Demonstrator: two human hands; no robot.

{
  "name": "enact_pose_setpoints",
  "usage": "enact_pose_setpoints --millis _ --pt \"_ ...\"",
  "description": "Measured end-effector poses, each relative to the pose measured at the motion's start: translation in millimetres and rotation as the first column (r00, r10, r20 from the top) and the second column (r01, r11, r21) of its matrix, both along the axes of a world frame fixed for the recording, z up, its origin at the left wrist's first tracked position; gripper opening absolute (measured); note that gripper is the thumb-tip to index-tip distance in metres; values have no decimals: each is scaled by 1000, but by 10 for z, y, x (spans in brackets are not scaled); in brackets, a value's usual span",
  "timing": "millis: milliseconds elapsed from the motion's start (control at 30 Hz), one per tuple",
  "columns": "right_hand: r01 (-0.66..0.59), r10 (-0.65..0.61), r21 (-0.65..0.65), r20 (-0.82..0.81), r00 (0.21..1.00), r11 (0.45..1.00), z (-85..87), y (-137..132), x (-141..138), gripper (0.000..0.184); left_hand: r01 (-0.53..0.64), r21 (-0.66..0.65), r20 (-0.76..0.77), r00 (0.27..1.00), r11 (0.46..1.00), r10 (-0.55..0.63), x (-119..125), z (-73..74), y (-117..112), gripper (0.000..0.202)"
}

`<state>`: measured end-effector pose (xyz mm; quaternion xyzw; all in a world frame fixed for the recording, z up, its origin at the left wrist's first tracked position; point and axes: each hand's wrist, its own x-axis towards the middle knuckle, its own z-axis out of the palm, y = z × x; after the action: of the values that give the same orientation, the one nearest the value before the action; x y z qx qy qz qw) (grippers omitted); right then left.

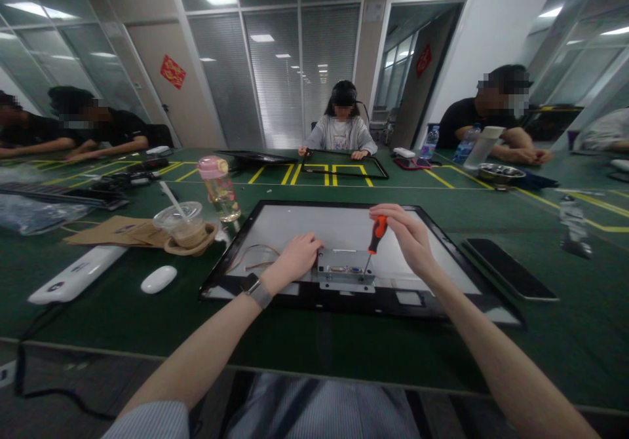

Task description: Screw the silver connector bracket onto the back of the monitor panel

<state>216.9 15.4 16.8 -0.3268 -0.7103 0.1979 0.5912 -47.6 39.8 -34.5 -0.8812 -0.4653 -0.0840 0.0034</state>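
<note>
A flat monitor panel [275,229] in a black frame lies back-up on the green table in front of me. A small grey metal board box [344,270] with connector ports sits at its near edge. My left hand [295,259] rests closed on the panel, fingers pressed against the left side of the box. My right hand [410,236] pinches an orange-and-black screwdriver [376,236] held upright, its tip down on the right part of the box. Thin wires [250,255] loop across the panel to the left of my left hand.
To the left stand a plastic cup with a straw [184,223], a bottle with a pink cap [219,187], a white mouse [158,279] and a white power strip [73,275]. A black phone [511,268] lies right of the panel. Several other people sit around the table.
</note>
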Motion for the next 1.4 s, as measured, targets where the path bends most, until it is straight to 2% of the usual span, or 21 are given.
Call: enact_pose_setpoints --millis 133,300,533,733,1000,1233,1267,1333,1400 --pt "-53 48 -100 -53 997 994 -34 -1 -6 25 -5 -2 2 1000 1000 5 6 17 -14 34" --pt "29 -29 -11 4 1000 1000 -30 9 -32 13 6 -1 4 1000 1000 -6 4 18 -11 35" --pt "-20 19 19 14 1000 1000 -7 -73 -76 27 8 21 22 1000 1000 -8 8 18 -23 33" --pt "84 -87 82 33 996 993 -33 -67 -111 18 1 9 12 1000 1000 -1 4 13 -13 35" --pt "-53 52 -42 -19 998 998 -32 -90 -106 27 -3 -11 1 1000 1000 3 12 23 -7 34" --pt "65 -64 12 -52 997 998 -29 -48 -132 7 0 -8 14 1000 1000 0 0 5 -1 34" --pt "54 -54 0 -78 996 999 -31 -42 -130 5 1 -5 16 1000 1000 0 -2 1 2 34" --pt "0 -8 -61 -135 991 998 -37 -31 -125 11 2 -3 20 1000 1000 -1 -4 -9 9 34" --pt "-110 77 -166 -191 979 980 -44 -25 -123 18 5 -2 22 1000 1000 -5 -6 -18 15 34"
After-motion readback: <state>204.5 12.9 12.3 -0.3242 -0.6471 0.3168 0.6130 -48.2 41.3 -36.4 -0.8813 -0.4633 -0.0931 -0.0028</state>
